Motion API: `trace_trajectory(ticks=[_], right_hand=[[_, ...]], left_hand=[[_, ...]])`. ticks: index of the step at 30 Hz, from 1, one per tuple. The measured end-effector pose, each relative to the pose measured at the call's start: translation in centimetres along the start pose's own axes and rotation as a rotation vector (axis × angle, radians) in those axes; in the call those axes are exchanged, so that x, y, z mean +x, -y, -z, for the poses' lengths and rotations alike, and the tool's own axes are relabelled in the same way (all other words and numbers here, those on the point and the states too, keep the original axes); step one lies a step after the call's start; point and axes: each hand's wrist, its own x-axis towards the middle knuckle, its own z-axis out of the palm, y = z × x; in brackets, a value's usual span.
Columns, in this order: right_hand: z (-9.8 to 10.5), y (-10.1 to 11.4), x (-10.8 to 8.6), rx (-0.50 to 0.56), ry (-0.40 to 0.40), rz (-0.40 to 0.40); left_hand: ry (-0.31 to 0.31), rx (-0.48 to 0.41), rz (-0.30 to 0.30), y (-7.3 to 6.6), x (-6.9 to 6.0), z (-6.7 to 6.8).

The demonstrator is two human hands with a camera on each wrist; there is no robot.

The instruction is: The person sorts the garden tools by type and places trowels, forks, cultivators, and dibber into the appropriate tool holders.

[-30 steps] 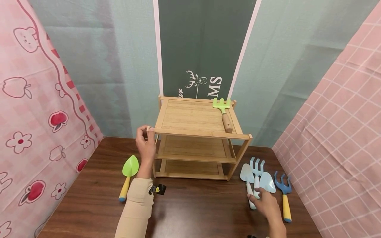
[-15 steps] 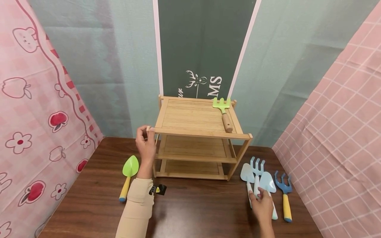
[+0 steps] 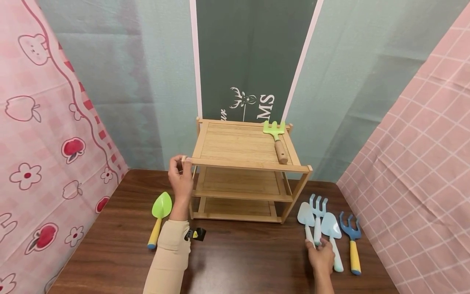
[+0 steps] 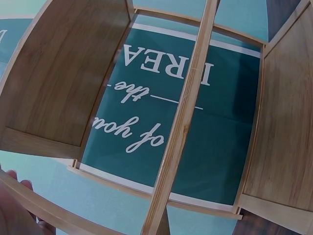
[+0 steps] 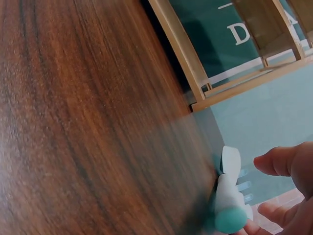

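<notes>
At the front left corner of the wooden shelf rack, the left hand pinches the top rail; its fingers also show along a rail in the left wrist view. The right hand is over the lower handles of a pale blue trowel and a pale blue fork. In the right wrist view, thumb and fingers stand apart beside the white handle with a teal end, one fingertip near or touching it. A second pale trowel lies just right of that hand.
A green fork with a wooden handle lies on the rack's top tier. On the brown table, a green trowel lies left of the rack, and a dark blue fork with a yellow handle lies far right. Curtains surround the table.
The right hand has shifted left and down, uncovering the second pale trowel's handle and covering the end of the left one's. The left hand keeps its place on the rack.
</notes>
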Motion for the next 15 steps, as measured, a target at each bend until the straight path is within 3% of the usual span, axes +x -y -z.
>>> trace_trajectory(ticks=[15], right_hand=[[-0.3,-1.2,1.1,-0.007,0.028,-0.021]], left_hand=[[0.000,-0.009,-0.013,0.0,0.1,0.0]])
